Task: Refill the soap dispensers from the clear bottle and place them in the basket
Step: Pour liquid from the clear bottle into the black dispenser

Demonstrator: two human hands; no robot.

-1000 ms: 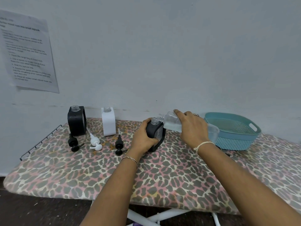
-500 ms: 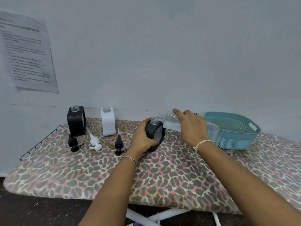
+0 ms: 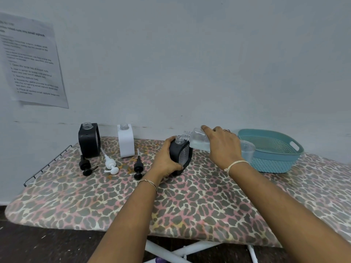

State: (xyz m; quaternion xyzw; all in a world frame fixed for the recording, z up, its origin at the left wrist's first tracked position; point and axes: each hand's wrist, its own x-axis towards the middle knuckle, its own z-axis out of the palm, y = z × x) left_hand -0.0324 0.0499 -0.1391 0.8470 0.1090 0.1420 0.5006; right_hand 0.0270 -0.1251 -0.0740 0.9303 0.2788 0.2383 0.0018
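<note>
My left hand (image 3: 165, 160) grips a black soap dispenser (image 3: 182, 156) standing upright on the board, its clear neck uncapped. My right hand (image 3: 223, 145) holds the clear bottle (image 3: 197, 140) tipped on its side, its threaded mouth just above and beside the dispenser's neck. Pale liquid lies in the bottle's lower half. A second black dispenser (image 3: 88, 139) and a white dispenser (image 3: 126, 142) stand uncapped at the back left. The teal basket (image 3: 273, 150) sits behind my right wrist with no dispenser in it.
Three loose pump heads lie in front of the dispensers: black (image 3: 86, 165), white (image 3: 110, 165), black (image 3: 138, 166). The leopard-print ironing board (image 3: 190, 204) has a wire rack (image 3: 47, 164) at its left end. A printed sheet (image 3: 30, 61) hangs on the wall.
The clear bottle's mouth has edged a little closer to the dispenser's neck. Both hands keep their grips and hardly move.
</note>
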